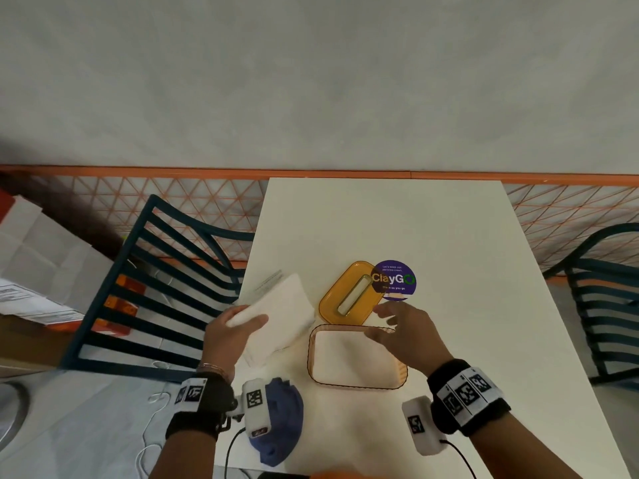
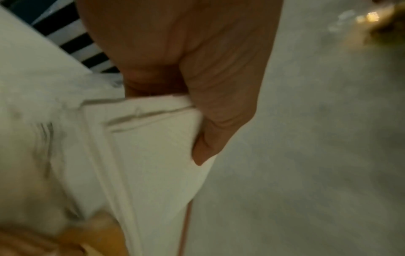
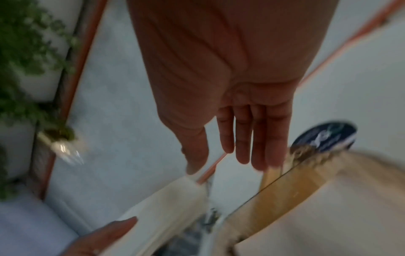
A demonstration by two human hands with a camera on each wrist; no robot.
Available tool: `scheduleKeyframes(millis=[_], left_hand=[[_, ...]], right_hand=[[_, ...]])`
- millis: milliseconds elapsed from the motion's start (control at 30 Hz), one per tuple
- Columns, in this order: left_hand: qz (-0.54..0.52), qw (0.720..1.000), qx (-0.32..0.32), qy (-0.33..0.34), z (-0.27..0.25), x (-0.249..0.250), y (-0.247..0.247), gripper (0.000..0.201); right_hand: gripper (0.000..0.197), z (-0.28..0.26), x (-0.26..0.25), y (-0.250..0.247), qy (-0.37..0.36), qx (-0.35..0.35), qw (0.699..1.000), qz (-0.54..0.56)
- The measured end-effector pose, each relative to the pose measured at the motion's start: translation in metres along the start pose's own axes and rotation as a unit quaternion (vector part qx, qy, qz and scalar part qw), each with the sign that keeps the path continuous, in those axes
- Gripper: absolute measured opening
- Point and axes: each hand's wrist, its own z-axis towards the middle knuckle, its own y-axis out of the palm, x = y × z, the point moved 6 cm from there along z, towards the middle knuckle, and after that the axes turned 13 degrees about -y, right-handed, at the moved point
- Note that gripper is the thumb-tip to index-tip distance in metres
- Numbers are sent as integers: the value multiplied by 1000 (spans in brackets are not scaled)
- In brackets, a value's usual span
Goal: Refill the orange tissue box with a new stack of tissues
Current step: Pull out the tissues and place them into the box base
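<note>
The orange tissue box [image 1: 313,354] stands open and looks empty on the white table [image 1: 449,236], seen blurred in the right wrist view [image 3: 291,187]. Its orange lid [image 1: 332,305] with a slot lies flat just behind it. My left hand [image 1: 228,333] grips a white stack of tissues [image 1: 276,316] above the table, left of the box; the thumb [image 2: 219,131] lies across the stack [image 2: 153,164]. My right hand [image 1: 404,330] hovers over the box's far right corner with fingers [image 3: 258,138] straight and spread, holding nothing.
A purple round "ClayGO" sticker [image 1: 394,280] lies on the table beside the lid. A blue cloth [image 1: 280,420] lies at the near edge. Dark slatted chairs stand at left [image 1: 155,288] and right [image 1: 605,305]. Boxes [image 1: 41,271] sit on the floor at left.
</note>
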Motion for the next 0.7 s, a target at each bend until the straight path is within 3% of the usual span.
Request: scheduleKeyframes(millis=[67,133,200,267,333,400,467,533,633,700], left_hand=[[-117,991,-36,-46,-12,3,-1,34],[-185,972,-97,-110,-21,2,3,44],[-207,944,-188,-175,-34,-1,14,53],[-205,923,-247,-213,-46,-4,25,50],[-170,929,-245,-219,-53,-8,34,53],[-125,947,-213,-207,-54,-18,40,74],[-105,955,-211,-182,-56,-23,48,88],[-77,960,-222,-152,-60,-27,58,86],[-29,970,-215,-111,-70,-24,73,50],[-19,976,-198,-91,-75,-24,85,42]], right_hand=[[57,0,-15,7,2,-36,996,82],[73,-2,-30,19,29,-85,972,217],[89,-9,-44,35,81,-148,904,393],[89,-15,-59,45,100,-203,822,523],[73,-17,-70,46,96,-223,747,619],[59,-15,-66,43,112,-198,707,669],[56,-13,-54,42,115,-191,731,645],[51,-14,-40,39,99,-187,788,578],[36,-18,-23,32,53,-165,868,465],[31,-20,-13,29,37,-130,900,415]])
